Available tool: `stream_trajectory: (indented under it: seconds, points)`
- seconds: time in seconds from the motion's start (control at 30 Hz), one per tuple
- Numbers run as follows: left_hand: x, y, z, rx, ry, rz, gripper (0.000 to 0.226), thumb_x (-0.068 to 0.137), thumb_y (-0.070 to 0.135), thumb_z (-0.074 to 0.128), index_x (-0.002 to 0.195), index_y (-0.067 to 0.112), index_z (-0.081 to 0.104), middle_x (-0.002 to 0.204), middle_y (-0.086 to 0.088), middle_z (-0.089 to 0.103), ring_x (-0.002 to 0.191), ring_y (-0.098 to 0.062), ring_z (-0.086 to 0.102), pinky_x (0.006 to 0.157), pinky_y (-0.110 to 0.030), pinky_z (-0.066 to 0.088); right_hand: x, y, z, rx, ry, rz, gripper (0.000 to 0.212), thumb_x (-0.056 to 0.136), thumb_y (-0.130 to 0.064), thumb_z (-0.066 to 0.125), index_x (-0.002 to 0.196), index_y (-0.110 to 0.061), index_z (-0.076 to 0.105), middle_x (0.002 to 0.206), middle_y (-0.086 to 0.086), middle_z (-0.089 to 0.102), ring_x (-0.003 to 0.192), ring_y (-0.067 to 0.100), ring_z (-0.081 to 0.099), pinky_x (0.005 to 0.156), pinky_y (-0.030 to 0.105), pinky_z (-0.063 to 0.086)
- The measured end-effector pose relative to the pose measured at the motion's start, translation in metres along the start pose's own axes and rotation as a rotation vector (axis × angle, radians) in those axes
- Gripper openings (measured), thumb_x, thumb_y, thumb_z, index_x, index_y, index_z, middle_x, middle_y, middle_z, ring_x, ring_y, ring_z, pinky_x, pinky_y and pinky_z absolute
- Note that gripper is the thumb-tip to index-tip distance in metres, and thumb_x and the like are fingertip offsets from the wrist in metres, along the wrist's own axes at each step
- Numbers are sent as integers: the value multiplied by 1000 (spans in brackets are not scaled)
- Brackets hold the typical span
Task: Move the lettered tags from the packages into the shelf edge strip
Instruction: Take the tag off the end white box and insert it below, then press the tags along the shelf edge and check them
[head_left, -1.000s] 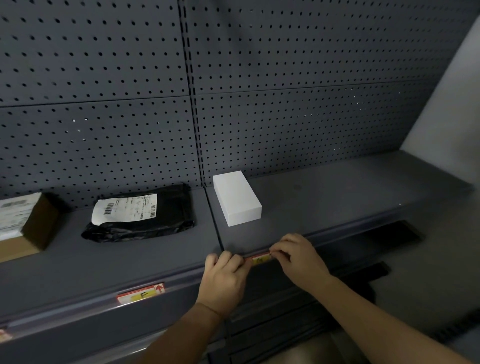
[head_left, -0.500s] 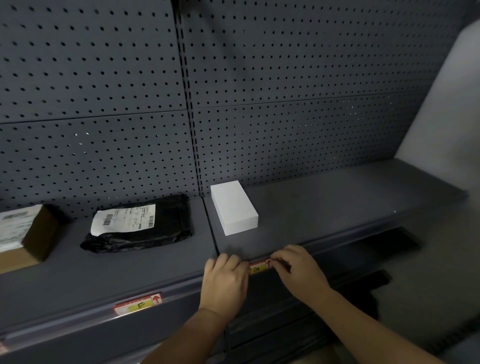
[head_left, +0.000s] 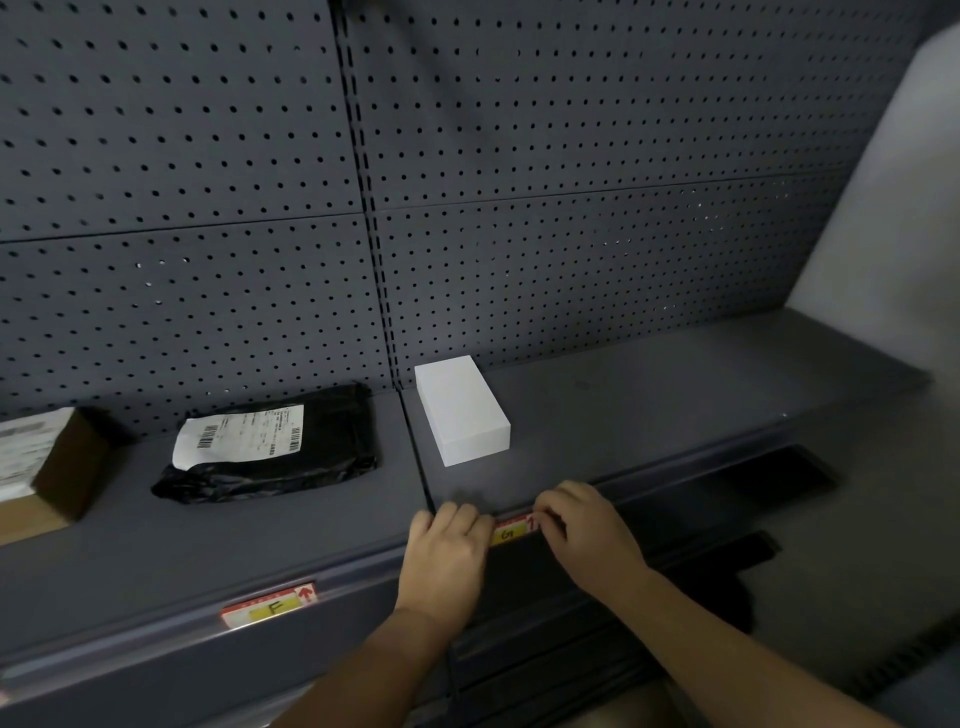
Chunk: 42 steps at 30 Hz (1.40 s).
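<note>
While my two hands meet at the front lip of the shelf (head_left: 649, 415), the G tag (head_left: 511, 531) sits between them in the edge strip (head_left: 156, 642), showing yellow with a red band along its top. My left hand (head_left: 447, 553) is at the tag's 9 o'clock end, knuckles up, fingers curled close together over the lip; the tips are hidden behind the edge, so I cannot tell exactly how they press. My right hand (head_left: 589, 525) is at the tag's 3 o'clock end, fingers bent and bunched, pinching that end where a red arrow shows.

At 12 o'clock from the tag, a little back on the shelf, lies the white box (head_left: 461, 410), flat, with its long side running away from me. It is apart from both hands. At 9 o'clock from the box, past the seam in the shelf, lies the black bag (head_left: 291, 452) with a white shipping label on top. Further toward 9 o'clock, cut by the picture's edge, is the brown box (head_left: 57, 467), also labelled.

At 7 o'clock from the bag, the F tag (head_left: 270, 605) sits in the strip, yellow with a red arrow at its right end. Behind everything stands the pegboard (head_left: 208, 156). Below the strip at 5 o'clock, darker shelves show.
</note>
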<state>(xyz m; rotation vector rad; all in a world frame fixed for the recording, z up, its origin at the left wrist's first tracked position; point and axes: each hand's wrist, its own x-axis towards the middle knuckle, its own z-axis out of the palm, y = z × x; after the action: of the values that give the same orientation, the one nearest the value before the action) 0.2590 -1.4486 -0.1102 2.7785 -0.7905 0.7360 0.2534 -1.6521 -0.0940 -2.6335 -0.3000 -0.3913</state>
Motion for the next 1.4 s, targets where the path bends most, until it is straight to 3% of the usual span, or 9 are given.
stream_trajectory:
  seconds: [0.47, 0.67, 0.87, 1.13, 1.4]
  points:
    - [0, 1, -1, -1, 24, 14, 29, 65, 16, 80, 92, 23, 70, 83, 3, 60, 78, -21, 48, 68, -36, 30, -2, -6, 5, -13, 68, 67, 7, 90, -26, 60, 83, -28, 61, 82, -11, 55, 76, 5, 50, 71, 30, 50]
    - [-12, -3, -12, -63, 31, 1, 24, 82, 20, 68, 105, 26, 68, 91, 6, 57, 83, -20, 48, 71, -34, 24, -5, -18, 8, 134, 137, 80, 8, 84, -20, 67, 80, -24, 61, 78, -9, 54, 74, 7, 51, 65, 33, 50]
    - [-46, -39, -38, -18, 35, -129, 19, 83, 23, 65, 102, 27, 66, 92, 5, 56, 85, -22, 51, 71, -37, 31, 16, -72, 31, 237, 140, -55, 7, 81, -19, 71, 84, -22, 66, 82, -9, 55, 77, 9, 53, 67, 32, 51]
    - [-117, -111, -80, 100, 64, -294, 17, 82, 24, 67, 99, 26, 66, 90, 4, 57, 82, -24, 52, 71, -39, 35, 18, -168, 77, 238, 23, -289, 2, 83, -26, 67, 82, -25, 65, 83, -9, 56, 79, 11, 53, 72, 34, 48]
    - [-151, -170, -99, 126, 48, -250, 4, 85, 27, 63, 88, 27, 66, 84, 5, 54, 80, -23, 51, 69, -37, 31, 11, -209, 106, 117, 1, -237, 4, 83, -33, 68, 84, -30, 66, 87, -13, 50, 85, 10, 50, 76, 34, 40]
